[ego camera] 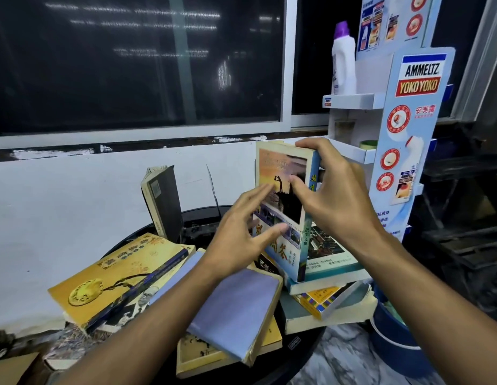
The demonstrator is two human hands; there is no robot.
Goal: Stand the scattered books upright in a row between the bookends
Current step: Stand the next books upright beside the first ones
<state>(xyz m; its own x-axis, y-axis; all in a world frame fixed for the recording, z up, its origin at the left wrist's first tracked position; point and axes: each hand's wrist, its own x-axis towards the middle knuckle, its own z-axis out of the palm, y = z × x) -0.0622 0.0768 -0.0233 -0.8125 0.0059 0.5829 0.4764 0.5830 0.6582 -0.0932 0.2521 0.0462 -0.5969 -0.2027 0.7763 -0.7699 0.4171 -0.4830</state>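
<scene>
My right hand [329,190] grips a light-blue book with a sunset cover [280,168] by its top and spine, holding it upright above the pile. My left hand [243,232] reaches to its front cover with spread, straight fingers touching the lower part. A dark-covered book [164,201] stands upright at the back left of the round black table [303,354]. A thin black bookend [212,190] rises behind the middle. Several books lie flat and scattered: a yellow one [114,276] at left, a lavender one [236,309] in the centre, others [333,301] stacked at right.
A white wall and dark window run behind the table. A blue and white cardboard display stand [408,129] with a white bottle [344,59] stands at the right. A blue bucket [391,332] sits low at the right, with dark furniture beyond.
</scene>
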